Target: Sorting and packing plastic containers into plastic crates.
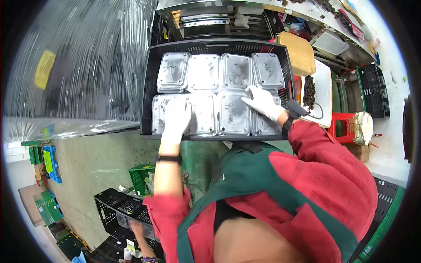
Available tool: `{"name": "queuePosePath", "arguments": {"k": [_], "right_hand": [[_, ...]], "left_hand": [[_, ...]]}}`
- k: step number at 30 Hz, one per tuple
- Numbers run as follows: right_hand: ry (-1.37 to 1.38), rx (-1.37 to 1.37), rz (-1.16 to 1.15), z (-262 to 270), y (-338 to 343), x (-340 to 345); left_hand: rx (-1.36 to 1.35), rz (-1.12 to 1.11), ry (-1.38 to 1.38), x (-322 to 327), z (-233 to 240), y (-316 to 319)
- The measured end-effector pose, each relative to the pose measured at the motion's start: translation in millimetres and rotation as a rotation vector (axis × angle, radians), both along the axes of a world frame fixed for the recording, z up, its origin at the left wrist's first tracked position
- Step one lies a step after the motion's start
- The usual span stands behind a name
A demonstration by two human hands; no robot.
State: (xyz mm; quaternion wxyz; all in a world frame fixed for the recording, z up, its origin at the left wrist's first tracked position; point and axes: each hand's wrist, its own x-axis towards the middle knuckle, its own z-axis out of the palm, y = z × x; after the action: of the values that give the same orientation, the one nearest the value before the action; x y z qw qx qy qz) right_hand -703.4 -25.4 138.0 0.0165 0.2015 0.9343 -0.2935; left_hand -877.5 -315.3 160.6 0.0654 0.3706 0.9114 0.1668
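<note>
A black plastic crate holds two rows of clear lidded plastic clamshell boxes with dark contents that I cannot make out. My left hand, in a white glove, lies over the left boxes of the near row; it is blurred, and whether it grips one is not clear. Over the right side of that row is my right hand, also white-gloved, its thumb and fingers apart at the boxes' edges. Both wrists wear black bands.
Film-wrapped goods stand at the left. Beyond the crate is a shelved table. A cardboard box, a white tray and a red stool stand right. At lower left, a co-worker's hand reaches into another black crate.
</note>
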Motion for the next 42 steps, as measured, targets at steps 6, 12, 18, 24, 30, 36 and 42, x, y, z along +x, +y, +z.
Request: {"name": "queuePosePath", "arguments": {"k": [6,12,18,24,30,36,42], "right_hand": [[0.008,0.035,-0.081,-23,12,4],[-0.02,0.097,-0.043,-27,9,-8],[-0.159,0.037,0.169,18,20,-22],[0.238,0.459,0.31,93,19,-14],[0.565,0.55,0.234,187,-55,-54],[0.761,0.324,0.794,211,-265,-96],[0.799,-0.099,1.168,179,-449,-112]], "left_hand": [[-0.297,-0.217,0.104,-65,-50,33],[-0.189,-0.412,0.124,-70,-21,42],[0.023,-0.372,0.217,-37,64,9],[0.451,0.36,0.542,25,204,-98],[0.346,1.101,0.841,170,238,-269],[0.166,1.394,0.591,321,172,-343],[0.212,1.677,0.453,398,101,-347]]}}
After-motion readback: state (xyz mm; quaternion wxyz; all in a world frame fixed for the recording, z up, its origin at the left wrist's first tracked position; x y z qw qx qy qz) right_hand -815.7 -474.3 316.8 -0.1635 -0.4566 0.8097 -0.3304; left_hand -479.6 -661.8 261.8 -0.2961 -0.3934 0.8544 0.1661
